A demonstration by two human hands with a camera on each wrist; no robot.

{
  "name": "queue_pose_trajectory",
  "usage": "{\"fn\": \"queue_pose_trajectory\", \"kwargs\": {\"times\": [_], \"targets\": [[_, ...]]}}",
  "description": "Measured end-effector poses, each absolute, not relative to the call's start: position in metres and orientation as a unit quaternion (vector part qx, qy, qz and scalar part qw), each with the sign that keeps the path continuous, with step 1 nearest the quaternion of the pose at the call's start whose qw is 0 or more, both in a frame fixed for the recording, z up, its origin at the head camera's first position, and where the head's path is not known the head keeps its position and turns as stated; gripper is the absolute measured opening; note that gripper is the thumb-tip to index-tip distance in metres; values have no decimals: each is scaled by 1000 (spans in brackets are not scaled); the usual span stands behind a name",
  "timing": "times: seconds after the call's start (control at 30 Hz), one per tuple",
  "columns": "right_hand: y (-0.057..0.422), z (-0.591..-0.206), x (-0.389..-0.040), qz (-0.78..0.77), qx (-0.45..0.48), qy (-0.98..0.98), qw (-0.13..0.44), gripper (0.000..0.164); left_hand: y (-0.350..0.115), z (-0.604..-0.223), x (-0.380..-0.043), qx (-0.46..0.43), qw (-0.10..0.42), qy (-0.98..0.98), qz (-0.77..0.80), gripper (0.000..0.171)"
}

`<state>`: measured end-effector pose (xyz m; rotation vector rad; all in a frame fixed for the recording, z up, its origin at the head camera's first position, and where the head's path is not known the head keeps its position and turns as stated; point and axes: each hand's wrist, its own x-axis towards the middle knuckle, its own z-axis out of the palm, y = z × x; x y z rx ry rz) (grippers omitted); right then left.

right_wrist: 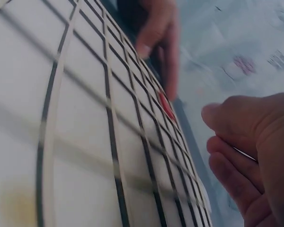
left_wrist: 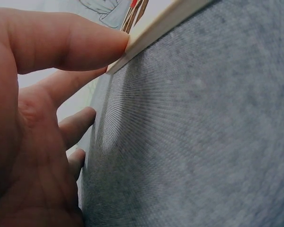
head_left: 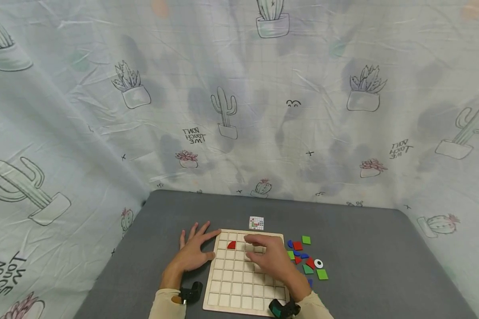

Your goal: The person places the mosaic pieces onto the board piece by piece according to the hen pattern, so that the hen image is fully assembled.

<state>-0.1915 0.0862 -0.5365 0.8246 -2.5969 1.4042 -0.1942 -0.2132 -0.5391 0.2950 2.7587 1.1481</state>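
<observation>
A pale wooden grid board (head_left: 225, 288) lies on the grey table. One red quarter-circle piece (head_left: 232, 245) sits in a cell near its far left corner. My left hand (head_left: 191, 254) is beside the board with fingers spread; in the left wrist view its thumb (left_wrist: 80, 45) and index finger touch the board's edge. Over the right part of the grid is my right hand (head_left: 272, 260), thumb and fingers apart. No piece shows between them in the head view or in the right wrist view, where the same hand (right_wrist: 255, 146) appears above the cells.
Right of the board lie loose pieces: a red square (head_left: 297, 246), green squares (head_left: 322, 274), a white ring (head_left: 318, 263) and several blue ones. A small printed card (head_left: 256, 223) lies beyond the board's far edge. A cactus-print curtain (head_left: 239, 106) hangs behind the table (head_left: 367, 257).
</observation>
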Motion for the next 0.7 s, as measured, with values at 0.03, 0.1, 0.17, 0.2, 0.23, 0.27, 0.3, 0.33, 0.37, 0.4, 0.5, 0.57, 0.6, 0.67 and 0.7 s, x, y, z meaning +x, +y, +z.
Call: {"fn": "queue_pose_trajectory", "kwargs": {"times": [0.03, 0.1, 0.17, 0.2, 0.23, 0.27, 0.3, 0.33, 0.37, 0.4, 0.5, 0.57, 0.6, 0.67, 0.7], "targets": [[94, -536, -189, 462, 264, -846, 41, 40, -214, -539, -194, 99, 69, 917, 381, 69], [110, -536, -184, 462, 254, -848, 55, 40, -214, -539, -194, 100, 71, 916, 381, 69], [127, -536, -178, 459, 243, -852, 68, 40, -215, -539, -194, 101, 70, 916, 381, 69], [135, -536, -175, 458, 234, -854, 77, 41, -215, -539, -193, 102, 69, 916, 381, 69], [143, -535, -172, 457, 224, -857, 83, 41, -215, -539, -193, 102, 69, 916, 382, 69], [151, -535, -169, 457, 215, -859, 87, 41, -215, -539, -193, 102, 68, 915, 384, 69], [158, -535, -166, 454, 205, -862, 91, 41, -215, -539, -193, 102, 68, 915, 385, 69], [166, -535, -163, 454, 196, -864, 94, 42, -215, -539, -193, 103, 69, 915, 385, 69], [174, -535, -160, 457, 188, -864, 96, 42, -215, -539, -193, 103, 70, 914, 386, 69], [181, -535, -157, 455, 180, -866, 99, 42, -215, -539, -193, 103, 71, 914, 386, 69], [202, -535, -149, 445, 156, -875, 109, 43, -215, -539, -193, 103, 73, 915, 384, 68], [214, -536, -145, 443, 139, -879, 112, 42, -214, -538, -193, 103, 74, 915, 384, 68], [220, -537, -142, 437, 130, -882, 115, 42, -214, -538, -193, 103, 74, 915, 384, 68], [230, -538, -139, 431, 115, -887, 119, 41, -213, -536, -192, 105, 72, 914, 386, 68], [235, -539, -137, 429, 108, -888, 122, 41, -213, -536, -192, 106, 71, 913, 387, 68]]}}
